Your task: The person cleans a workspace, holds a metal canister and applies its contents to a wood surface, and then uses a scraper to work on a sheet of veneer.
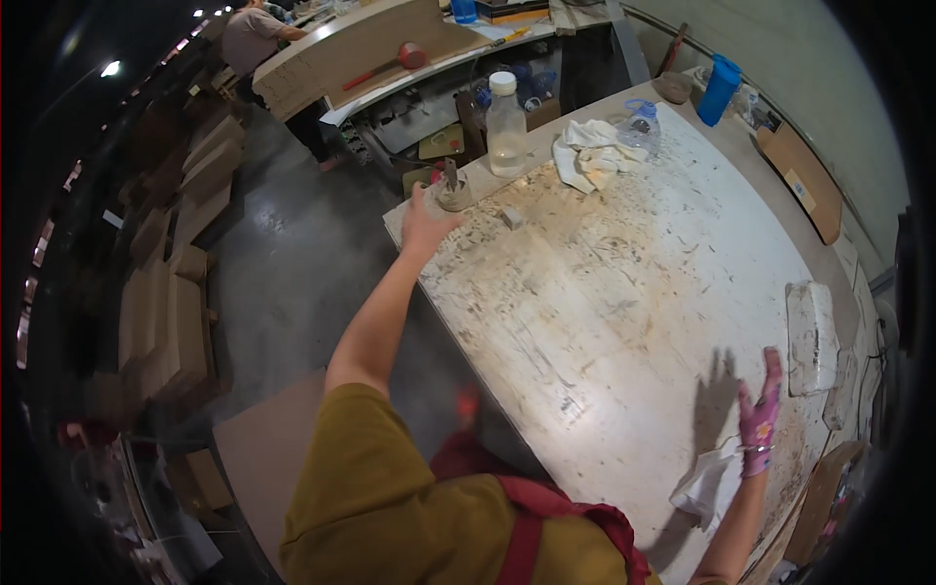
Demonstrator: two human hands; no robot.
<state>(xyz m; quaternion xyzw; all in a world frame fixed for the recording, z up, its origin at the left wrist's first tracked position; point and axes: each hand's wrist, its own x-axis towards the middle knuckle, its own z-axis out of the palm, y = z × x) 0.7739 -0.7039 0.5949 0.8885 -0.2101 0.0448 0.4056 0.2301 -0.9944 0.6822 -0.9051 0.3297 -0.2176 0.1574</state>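
My left hand (pixel 427 229) reaches to the far left corner of the worktable, thumb and fingers spread beside a small clear jar (pixel 452 198). A dark flat-bladed tool stands in the jar. Whether the fingers touch the jar is hard to make out. My right hand (pixel 760 417), in a purple flowered glove with the fingertips out of it, hovers over or rests on the table's right side, fingers apart and nothing in them. A crumpled white cloth (pixel 710 480) lies by its wrist. A small grey block (pixel 511 216) sits right of the jar.
The stained white worktable (pixel 585 341) bears a white-capped clear bottle (pixel 506 127), a crumpled white rag (pixel 593 154), a clear plastic bottle (pixel 641 129), a blue bottle (pixel 720 90) and a white slab (pixel 811 336). Beyond are a red mallet (pixel 412 56) and a person (pixel 255 41). Boards (pixel 161 322) stand left.
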